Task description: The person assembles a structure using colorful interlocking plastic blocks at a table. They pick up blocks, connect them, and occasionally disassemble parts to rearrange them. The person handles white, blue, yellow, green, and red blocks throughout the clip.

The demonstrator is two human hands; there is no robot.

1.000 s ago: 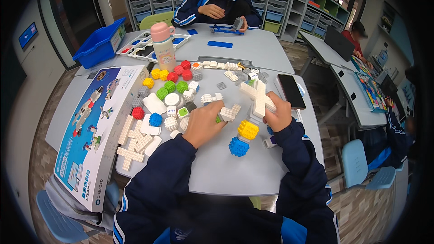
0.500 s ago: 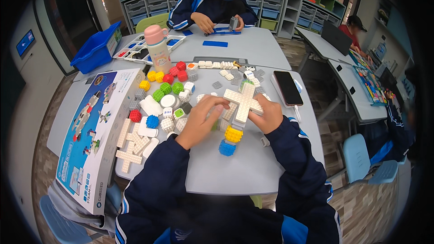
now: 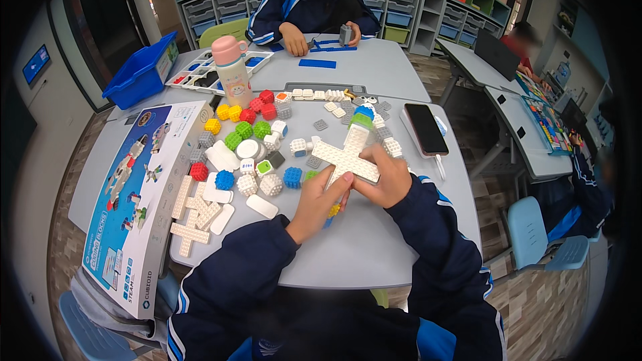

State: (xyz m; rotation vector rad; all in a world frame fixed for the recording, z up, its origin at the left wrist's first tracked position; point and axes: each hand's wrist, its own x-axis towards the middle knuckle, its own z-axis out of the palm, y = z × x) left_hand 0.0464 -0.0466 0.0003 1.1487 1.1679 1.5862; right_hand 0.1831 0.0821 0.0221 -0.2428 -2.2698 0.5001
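Over the near middle of the table I hold a white studded cross-shaped plate (image 3: pixel 344 156) between both hands. My left hand (image 3: pixel 311 206) is closed on its near arm, thumb on top. My right hand (image 3: pixel 389 179) is closed on its right side, fingers mostly hidden below. Under the plate, by my left fingers, parts of a yellow block (image 3: pixel 334 211) and a blue block show. Beyond the plate's far arm are a green block (image 3: pixel 362 121) and another blue block (image 3: pixel 364 112); whether they are attached to it is unclear.
Studded blocks, including red ones (image 3: pixel 247 115) and green ones (image 3: pixel 245 132), lie left of my hands. Further left are white plates (image 3: pixel 190 234) and a large box (image 3: pixel 140 194). A pink-capped bottle (image 3: pixel 235 83) stands behind. A phone (image 3: pixel 426 128) lies right. Opposite, a person handles blue pieces.
The cross-shaped plate has turned and shifted left and nearer. My left hand has moved right onto its near arm. The yellow and blue blocks beneath are now mostly covered.
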